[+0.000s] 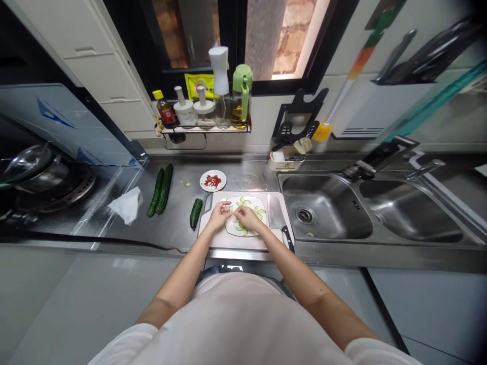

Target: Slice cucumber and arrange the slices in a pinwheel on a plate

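Observation:
A white plate [265,221] with thin green-edged cucumber slices [243,201] in pinwheel clusters lies on a pale cutting board [207,223]. Over the plate's left side, my left hand [219,216] is open, its fingers stretched toward the other hand. Close beside it, my right hand [246,217] is closed in a pinch above the plate; whatever its fingertips hold is too small to make out. A broad-bladed knife [276,210] with a black handle rests on the board's right side. Left of the board is a cut cucumber piece [196,213].
Two whole cucumbers [163,190] and a crumpled white tissue [126,205] lie to the left. Behind the board sits a small plate [203,186] of chopped red pieces. A double sink [327,208] is to the right, a pot [41,172] far left, and a condiment rack [207,129] behind.

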`<state>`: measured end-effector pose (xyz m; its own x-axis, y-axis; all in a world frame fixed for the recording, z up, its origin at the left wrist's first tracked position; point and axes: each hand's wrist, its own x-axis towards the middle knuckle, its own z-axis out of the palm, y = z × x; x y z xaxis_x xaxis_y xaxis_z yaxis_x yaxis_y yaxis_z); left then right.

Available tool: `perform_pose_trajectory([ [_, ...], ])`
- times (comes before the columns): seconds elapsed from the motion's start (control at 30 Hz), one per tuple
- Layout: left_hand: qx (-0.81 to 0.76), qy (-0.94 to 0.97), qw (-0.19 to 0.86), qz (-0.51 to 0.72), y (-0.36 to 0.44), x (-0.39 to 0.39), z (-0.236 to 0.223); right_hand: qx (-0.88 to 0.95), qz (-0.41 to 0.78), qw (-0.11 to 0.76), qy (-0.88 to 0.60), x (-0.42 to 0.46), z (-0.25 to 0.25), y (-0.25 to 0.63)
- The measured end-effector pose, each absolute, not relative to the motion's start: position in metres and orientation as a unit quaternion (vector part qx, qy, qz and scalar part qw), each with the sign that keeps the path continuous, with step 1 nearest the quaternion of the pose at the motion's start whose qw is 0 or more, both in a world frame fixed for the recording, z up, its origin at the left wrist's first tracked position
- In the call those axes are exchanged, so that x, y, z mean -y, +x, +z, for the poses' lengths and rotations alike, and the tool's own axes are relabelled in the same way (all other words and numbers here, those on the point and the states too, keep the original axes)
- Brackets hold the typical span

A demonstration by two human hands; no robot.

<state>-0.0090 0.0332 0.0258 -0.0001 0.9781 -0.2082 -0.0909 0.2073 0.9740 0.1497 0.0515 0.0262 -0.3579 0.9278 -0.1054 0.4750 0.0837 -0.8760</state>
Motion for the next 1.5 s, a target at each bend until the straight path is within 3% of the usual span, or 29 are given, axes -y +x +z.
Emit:
perform_pose_trajectory([
  [0.37, -0.584, 0.506, 0.462, 0.436, -0.016, -0.042, 0.005, 0.678, 0.458, 0.200, -0.540, -0.061, 0.017, 0.138],
  [0.87, -0.651, 0.608, 0.311, 0.331, -0.014, -0.042, 0.012, 0.756, 0.270, 0.066, -0.593, -0.062, 0.020, 0.124],
  [1.5, -0.687, 0.646, 0.228, 0.240, -0.015, -0.044, 0.005, 0.774, 0.219, 0.009, -0.594, -0.051, 0.029, 0.120],
])
